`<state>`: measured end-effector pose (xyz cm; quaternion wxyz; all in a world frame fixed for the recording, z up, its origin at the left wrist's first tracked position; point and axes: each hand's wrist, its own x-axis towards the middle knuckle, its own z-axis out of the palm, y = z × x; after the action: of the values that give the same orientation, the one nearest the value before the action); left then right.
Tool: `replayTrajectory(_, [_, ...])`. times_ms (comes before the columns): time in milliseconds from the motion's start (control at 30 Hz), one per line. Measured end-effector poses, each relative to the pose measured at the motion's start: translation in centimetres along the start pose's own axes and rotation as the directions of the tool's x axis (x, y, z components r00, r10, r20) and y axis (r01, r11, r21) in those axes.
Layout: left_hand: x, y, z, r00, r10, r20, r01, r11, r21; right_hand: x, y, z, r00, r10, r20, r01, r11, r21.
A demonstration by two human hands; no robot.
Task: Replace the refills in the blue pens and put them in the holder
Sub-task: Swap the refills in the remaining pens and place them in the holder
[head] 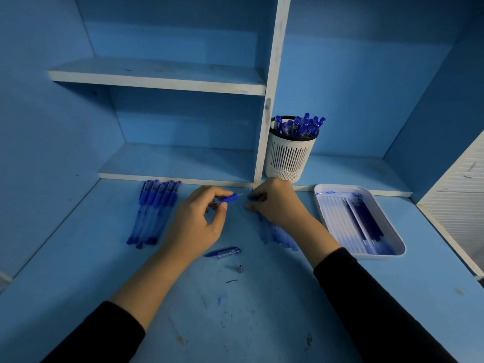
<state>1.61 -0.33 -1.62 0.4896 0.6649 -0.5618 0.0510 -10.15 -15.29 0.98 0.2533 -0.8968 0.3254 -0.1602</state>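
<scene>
- The left hand pinches a blue pen by its rubber grip, tip aimed at the right hand, probably to work the refill.
- The right fingers curl near that tip; I cannot tell whether they hold anything.
- A cap lies on the ink-smudged blue counter.
- The holder stands behind, against the shelf divider, with the refill tray to its right.

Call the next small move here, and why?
Probably pull the old refill out to the right: left hand grips the pen by its blue sleeve, a cap and metal nose lie on the desk, and the right hand has fingers at the exposed tip.
</scene>
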Motion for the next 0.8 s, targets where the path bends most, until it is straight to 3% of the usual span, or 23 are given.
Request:
replayTrajectory(200, [-0.2,0.2,0.0,1.0,0.0,0.012,0.0,1.0,0.024,-0.6,-0.2,0.1,0.998,-0.058,-0.027,0.056,0.997,-0.06])
replayTrajectory(300, [-0.3,0.2,-0.2,1.0,-0.003,0.004,0.003,1.0,0.029,-1.3,-0.3,-0.7,0.995,-0.045,-0.085,0.046,0.999,0.003])
replayTrajectory(500, [-0.7,0.9,-0.4,0.999,0.039,0.002,-0.039,0.999,0.011,-4.4,2.5,-5.1,0.97,0.052,-0.238,-0.06,0.998,-0.026])
replayTrajectory(667, [-0.9,2.9,0.7,0.995,0.098,-0.021,-0.099,0.995,-0.035,-8.0,7.3,-8.3,0.921,0.223,-0.32,-0.275,0.953,-0.13])
replayTrajectory(800, [-1.4,4.7,2.3,0.991,0.13,0.026,-0.127,0.989,-0.08,-9.8,9.1,-8.9,0.906,0.297,-0.301,-0.382,0.881,-0.281])
